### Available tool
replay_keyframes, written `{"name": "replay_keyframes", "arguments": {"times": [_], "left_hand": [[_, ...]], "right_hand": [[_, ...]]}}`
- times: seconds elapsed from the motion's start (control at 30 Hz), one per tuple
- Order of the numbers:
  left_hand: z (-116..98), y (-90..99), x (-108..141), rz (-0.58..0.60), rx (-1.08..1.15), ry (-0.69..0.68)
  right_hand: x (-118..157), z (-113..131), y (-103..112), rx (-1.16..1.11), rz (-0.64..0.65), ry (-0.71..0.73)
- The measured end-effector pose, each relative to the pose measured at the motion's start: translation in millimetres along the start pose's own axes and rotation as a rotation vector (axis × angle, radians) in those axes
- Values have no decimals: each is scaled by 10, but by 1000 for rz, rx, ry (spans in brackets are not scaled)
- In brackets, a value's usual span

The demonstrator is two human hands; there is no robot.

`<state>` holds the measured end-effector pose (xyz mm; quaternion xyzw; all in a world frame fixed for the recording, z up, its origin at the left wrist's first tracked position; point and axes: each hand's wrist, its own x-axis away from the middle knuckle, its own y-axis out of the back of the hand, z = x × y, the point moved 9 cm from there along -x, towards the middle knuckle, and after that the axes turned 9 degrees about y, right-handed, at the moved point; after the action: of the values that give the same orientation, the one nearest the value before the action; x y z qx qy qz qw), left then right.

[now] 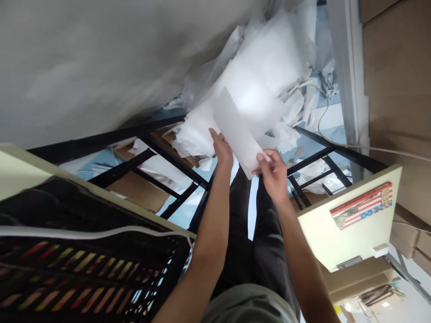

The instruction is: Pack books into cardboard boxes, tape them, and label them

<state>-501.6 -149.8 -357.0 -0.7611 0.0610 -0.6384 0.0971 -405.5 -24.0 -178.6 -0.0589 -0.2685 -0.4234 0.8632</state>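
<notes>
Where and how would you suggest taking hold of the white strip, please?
Likely best by the near end of the strip, coming from the right and pinching its corner, thumb on top, as the right hand does: the strip looks thin and flat, and that end juts past the pile.

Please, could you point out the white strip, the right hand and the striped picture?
White strip (237, 135), head view: middle of its face.
Right hand (274, 174), head view: middle of the hand.
Striped picture (362, 206), head view: its middle.
</notes>
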Motion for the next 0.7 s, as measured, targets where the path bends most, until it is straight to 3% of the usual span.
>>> {"name": "replay_keyframes", "arguments": {"times": [0.1,0.2,0.27,0.4,0.5,0.6,0.7], "left_hand": [[23,-205,277,93,-18,-5],[267,-455,597,257,-91,133],[359,-530,829,298,-127,137],[380,-645,1354,297,-267,4],[478,-884,1849,351,-467,-49],[797,-1167,2374,419,-650,-30],[1429,-1408,2844,524,-821,85]], "right_hand": [[131,132,247,-16,-85,8],[350,276,430,-43,-148,14],[561,375,609,-60,-226,16],[1084,480,1183,-81,-455,8],[1536,456,1735,-83,-626,21],[2088,336,2307,-85,-763,51],[2709,103,2802,-122,-807,75]]}}
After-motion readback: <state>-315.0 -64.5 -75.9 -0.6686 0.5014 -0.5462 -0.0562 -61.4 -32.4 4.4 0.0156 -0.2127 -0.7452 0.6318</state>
